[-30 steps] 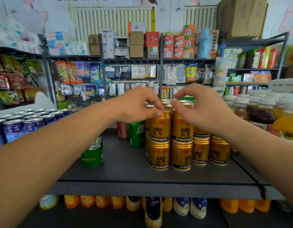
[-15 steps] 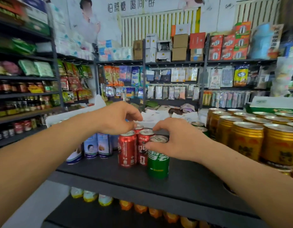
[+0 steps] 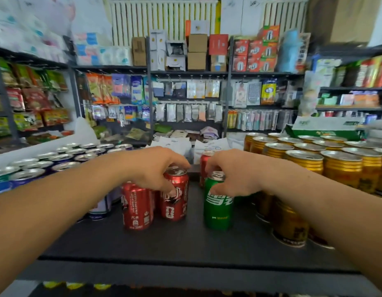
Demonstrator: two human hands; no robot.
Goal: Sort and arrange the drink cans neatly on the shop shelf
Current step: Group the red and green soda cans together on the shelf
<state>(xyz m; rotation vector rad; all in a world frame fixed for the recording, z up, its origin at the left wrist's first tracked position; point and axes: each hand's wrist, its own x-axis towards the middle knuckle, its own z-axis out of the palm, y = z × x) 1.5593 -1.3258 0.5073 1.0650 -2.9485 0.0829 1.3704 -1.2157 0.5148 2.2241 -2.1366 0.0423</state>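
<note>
Green can in right grip

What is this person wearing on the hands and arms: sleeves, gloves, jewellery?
Nothing is worn that shows. The left hand and right hand have no gloves, rings or watch in view. The left forearm and right forearm are uncovered to the picture's edges, with no sleeve in view.

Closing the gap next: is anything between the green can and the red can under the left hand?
Nothing visible: bare shelf lies between the green can and the held red can. A rear red can stands farther back, behind the gap, not in it.
</note>
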